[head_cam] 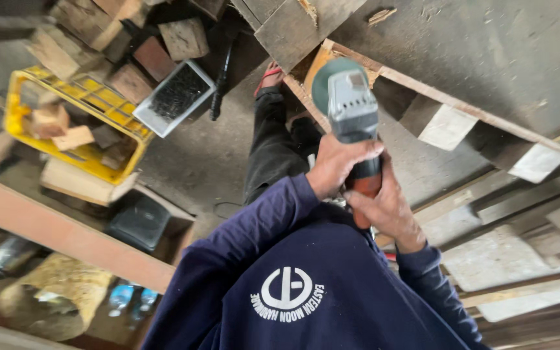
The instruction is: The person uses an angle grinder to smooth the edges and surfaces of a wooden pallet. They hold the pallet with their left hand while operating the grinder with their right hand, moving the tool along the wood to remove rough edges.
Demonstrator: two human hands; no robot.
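I look down my own navy sweatshirt (306,285) and dark trouser leg (270,149). Both hands hold an angle grinder (352,107) with a grey-green head and an orange rear grip. My left hand (338,165) wraps the body just behind the head. My right hand (387,207) closes on the orange grip nearer my chest. The grinder's disc guard (324,81) sits against the edge of a wooden pallet (422,87) with pale blocks under its slats.
A yellow crate (17,120) of wood offcuts stands at the left, with a white tray of dark nails (175,96) beside it. Loose wood blocks (183,37) lie beyond. A reddish beam (66,236) crosses the lower left above a black box (139,221). My red sandal (268,74) shows by the pallet.
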